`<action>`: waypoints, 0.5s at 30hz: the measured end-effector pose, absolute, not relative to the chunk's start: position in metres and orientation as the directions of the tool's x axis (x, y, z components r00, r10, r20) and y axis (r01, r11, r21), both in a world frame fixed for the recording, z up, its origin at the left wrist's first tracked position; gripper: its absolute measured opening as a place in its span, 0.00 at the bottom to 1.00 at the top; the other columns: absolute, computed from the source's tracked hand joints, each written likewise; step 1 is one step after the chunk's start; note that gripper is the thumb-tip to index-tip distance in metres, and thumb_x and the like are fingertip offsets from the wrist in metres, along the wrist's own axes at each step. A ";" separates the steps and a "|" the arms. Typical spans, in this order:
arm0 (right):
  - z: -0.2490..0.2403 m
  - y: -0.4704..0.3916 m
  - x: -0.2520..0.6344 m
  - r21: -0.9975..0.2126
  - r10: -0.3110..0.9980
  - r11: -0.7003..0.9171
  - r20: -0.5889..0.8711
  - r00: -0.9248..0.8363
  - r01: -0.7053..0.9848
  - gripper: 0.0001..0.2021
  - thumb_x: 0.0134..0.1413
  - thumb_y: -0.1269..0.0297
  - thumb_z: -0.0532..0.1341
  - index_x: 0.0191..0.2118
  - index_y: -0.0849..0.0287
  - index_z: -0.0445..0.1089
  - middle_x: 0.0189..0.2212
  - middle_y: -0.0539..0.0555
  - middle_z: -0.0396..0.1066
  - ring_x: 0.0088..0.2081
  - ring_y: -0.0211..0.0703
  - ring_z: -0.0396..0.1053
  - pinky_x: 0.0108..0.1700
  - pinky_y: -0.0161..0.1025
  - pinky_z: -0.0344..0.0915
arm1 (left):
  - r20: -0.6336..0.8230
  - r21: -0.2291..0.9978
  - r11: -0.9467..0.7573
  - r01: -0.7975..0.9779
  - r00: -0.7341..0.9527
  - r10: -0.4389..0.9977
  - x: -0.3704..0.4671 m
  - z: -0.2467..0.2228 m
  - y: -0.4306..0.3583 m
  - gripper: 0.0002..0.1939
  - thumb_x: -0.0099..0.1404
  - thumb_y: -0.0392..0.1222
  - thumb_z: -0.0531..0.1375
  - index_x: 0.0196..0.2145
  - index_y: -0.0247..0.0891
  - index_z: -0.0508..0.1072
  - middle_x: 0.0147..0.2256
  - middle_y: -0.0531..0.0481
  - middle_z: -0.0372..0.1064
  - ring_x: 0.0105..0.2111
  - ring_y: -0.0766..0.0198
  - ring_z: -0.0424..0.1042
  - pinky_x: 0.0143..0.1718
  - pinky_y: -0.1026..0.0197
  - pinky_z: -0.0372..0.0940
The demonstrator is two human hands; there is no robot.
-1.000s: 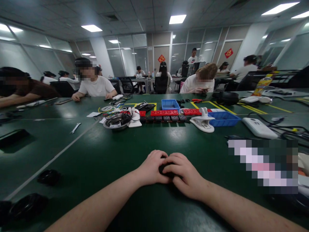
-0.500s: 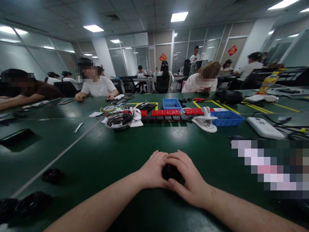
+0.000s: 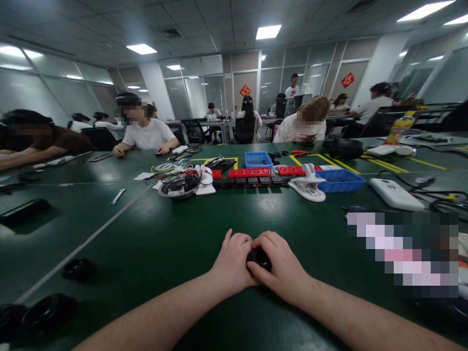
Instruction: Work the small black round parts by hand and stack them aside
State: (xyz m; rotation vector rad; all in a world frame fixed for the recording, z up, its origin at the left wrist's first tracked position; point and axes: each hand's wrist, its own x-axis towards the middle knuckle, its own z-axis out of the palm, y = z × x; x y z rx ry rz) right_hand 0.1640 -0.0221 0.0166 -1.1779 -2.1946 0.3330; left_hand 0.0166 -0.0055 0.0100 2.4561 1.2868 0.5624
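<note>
A glossy black ring-shaped coil (image 3: pixel 261 256) lies between my two hands over the green table, mostly covered by the fingers. My right hand (image 3: pixel 283 261) curls around its right side, with the thumb across the front and the fingers over the top. My left hand (image 3: pixel 232 261) is closed against its left side, fingers bent and one fingertip raised. Whether the coil is cable or tape I cannot make out. Similar black coils sit at the lower left, one alone (image 3: pixel 78 269) and a larger one (image 3: pixel 49 311) closer to me.
Across the green table (image 3: pixel 175 234) run red and black power strips (image 3: pixel 250 172). Near them are a metal bowl of cables (image 3: pixel 179 185), a white clip stand (image 3: pixel 309 185) and a blue tray (image 3: pixel 340 181). A wrench (image 3: pixel 117 196) lies left. Other people sit opposite.
My right hand's grip has tightened and the coil's ring shape shows more plainly. One left fingertip has lifted. The view has shifted slightly.
</note>
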 end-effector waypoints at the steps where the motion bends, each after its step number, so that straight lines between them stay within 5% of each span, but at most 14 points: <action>1: 0.017 -0.022 0.164 -0.488 0.803 0.593 0.418 -0.425 0.641 0.08 0.44 0.69 0.58 0.34 0.61 0.62 0.34 0.56 0.63 0.37 0.45 0.59 0.40 0.46 0.60 | 0.197 0.453 -0.553 0.699 0.526 0.827 0.016 0.009 -0.003 0.20 0.45 0.47 0.62 0.37 0.40 0.67 0.37 0.50 0.63 0.41 0.56 0.62 0.56 0.41 0.40; 7: 0.023 -0.025 0.167 -0.456 0.625 0.781 0.550 -0.554 0.428 0.13 0.43 0.76 0.50 0.36 0.59 0.64 0.36 0.54 0.67 0.40 0.42 0.62 0.47 0.47 0.58 | 0.200 0.517 -0.652 0.554 0.663 0.722 0.008 0.004 0.013 0.22 0.42 0.43 0.64 0.37 0.39 0.68 0.39 0.49 0.63 0.42 0.57 0.62 0.49 0.53 0.56; 11: 0.022 -0.029 0.167 -0.326 0.432 0.901 0.598 -0.675 0.287 0.11 0.44 0.76 0.48 0.29 0.59 0.66 0.30 0.51 0.70 0.41 0.41 0.65 0.57 0.50 0.46 | 0.158 0.492 -0.685 0.537 0.719 0.677 0.005 0.003 0.016 0.23 0.43 0.45 0.65 0.39 0.40 0.68 0.43 0.49 0.62 0.46 0.54 0.60 0.54 0.48 0.47; 15: 0.022 -0.032 0.167 -0.323 0.423 0.904 0.581 -0.696 0.280 0.12 0.45 0.75 0.47 0.30 0.58 0.66 0.27 0.51 0.70 0.42 0.41 0.65 0.57 0.50 0.47 | 0.125 0.451 -0.690 0.565 0.726 0.676 0.005 0.003 0.014 0.24 0.46 0.43 0.63 0.43 0.41 0.67 0.44 0.48 0.62 0.48 0.54 0.59 0.56 0.46 0.44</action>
